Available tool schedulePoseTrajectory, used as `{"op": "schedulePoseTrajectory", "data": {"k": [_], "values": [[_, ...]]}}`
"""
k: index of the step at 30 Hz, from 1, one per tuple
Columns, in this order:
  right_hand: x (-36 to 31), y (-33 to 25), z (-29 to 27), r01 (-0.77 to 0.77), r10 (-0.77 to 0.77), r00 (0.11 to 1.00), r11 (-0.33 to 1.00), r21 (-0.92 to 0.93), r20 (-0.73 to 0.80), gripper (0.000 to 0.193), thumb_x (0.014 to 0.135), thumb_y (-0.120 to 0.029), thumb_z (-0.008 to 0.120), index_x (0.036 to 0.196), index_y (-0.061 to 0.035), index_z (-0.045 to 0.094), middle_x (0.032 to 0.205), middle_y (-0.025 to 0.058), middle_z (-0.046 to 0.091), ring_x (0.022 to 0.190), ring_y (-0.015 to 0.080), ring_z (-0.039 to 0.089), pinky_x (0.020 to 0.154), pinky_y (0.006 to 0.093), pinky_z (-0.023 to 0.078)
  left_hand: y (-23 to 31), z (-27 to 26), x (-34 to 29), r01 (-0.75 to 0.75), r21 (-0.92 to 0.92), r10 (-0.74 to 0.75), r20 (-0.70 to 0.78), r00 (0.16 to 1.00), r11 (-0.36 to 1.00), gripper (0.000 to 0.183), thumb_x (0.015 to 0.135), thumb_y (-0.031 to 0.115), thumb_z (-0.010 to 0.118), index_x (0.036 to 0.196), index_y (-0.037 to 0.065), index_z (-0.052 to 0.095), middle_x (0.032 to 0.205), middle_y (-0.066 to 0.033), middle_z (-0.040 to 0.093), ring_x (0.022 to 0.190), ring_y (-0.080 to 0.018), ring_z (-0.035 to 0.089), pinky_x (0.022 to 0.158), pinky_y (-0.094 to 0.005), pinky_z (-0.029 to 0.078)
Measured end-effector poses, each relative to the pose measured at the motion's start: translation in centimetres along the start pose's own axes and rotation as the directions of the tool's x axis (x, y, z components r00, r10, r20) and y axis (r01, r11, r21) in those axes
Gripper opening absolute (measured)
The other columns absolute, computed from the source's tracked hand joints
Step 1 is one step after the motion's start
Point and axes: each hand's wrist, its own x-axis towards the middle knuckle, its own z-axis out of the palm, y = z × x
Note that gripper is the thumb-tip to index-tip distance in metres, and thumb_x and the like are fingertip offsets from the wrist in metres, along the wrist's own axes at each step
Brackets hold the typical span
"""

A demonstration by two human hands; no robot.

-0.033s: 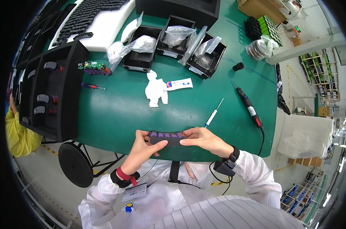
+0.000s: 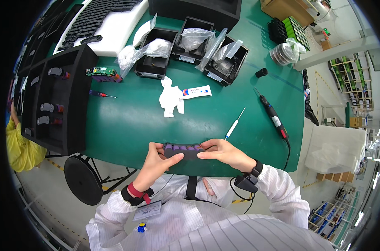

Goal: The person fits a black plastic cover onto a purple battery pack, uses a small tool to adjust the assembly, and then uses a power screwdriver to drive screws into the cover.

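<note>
A curved battery pack [image 2: 189,154] with a dark grey cover and a row of purple cells is held level just over the near table edge. My left hand [image 2: 157,162] grips its left end, with the thumb lying along the near side. At the right end, my right hand [image 2: 226,154] pinches it between thumb and fingers. Both hands are closed on the pack, and some fingertips are hidden behind it. Just beyond my right hand lies a white-handled screwdriver [image 2: 232,129] on the green table [image 2: 131,125].
Farther off are a white cloth [image 2: 170,99], a white tube [image 2: 197,92] and black bins [image 2: 152,69] of bagged parts. A corded soldering iron [image 2: 275,120] lies right. Leftward are a purple pack with a green board [image 2: 104,74], a small screwdriver [image 2: 101,94] and a black divided tray [image 2: 75,108].
</note>
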Motion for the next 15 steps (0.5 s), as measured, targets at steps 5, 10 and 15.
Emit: {"op": "schedulePoseTrajectory", "data": {"k": [5,10,15], "values": [[0.2,1.4,0.4,0.041,-0.037,0.992,0.999,0.033,-0.121,0.081,0.074,-0.042,0.08,0.125,0.0094,0.044,0.113,0.0159,0.054,0.097,0.0187,0.057,0.083,0.0293,0.048,1.1,1.4,-1.4,-0.492,0.539,0.687,-0.245,0.684,0.683,0.066,0.069,0.018,0.083,0.122,0.001,0.047,0.107,-0.0117,0.05,0.102,-0.0281,0.048,0.085,-0.0372,0.041],[0.5,2.5,0.7,0.096,-0.082,0.984,0.992,0.08,-0.159,0.079,0.073,-0.042,0.082,0.122,0.0062,0.043,0.109,0.0129,0.052,0.093,0.0164,0.054,0.076,0.028,0.048,0.0,3.3,-2.5,-0.642,0.666,0.876,-0.037,0.48,0.38,0.023,0.073,-0.001,0.072,0.095,0.003,0.066,0.105,-0.0115,0.058,0.101,-0.0303,0.055,0.085,-0.0392,0.044],[0.7,3.2,0.6,0.161,-0.159,0.967,0.987,-0.01,-0.201,0.072,0.076,-0.037,0.08,0.123,0.003,0.044,0.11,0.0119,0.05,0.096,0.0152,0.052,0.079,0.0266,0.044,-1.9,3.6,-2.0,-0.654,0.737,0.909,0.138,0.393,0.17,0.032,0.072,-0.004,0.069,0.103,0.004,0.068,0.109,-0.0104,0.062,0.102,-0.0285,0.058,0.087,-0.0405,0.046]]}}
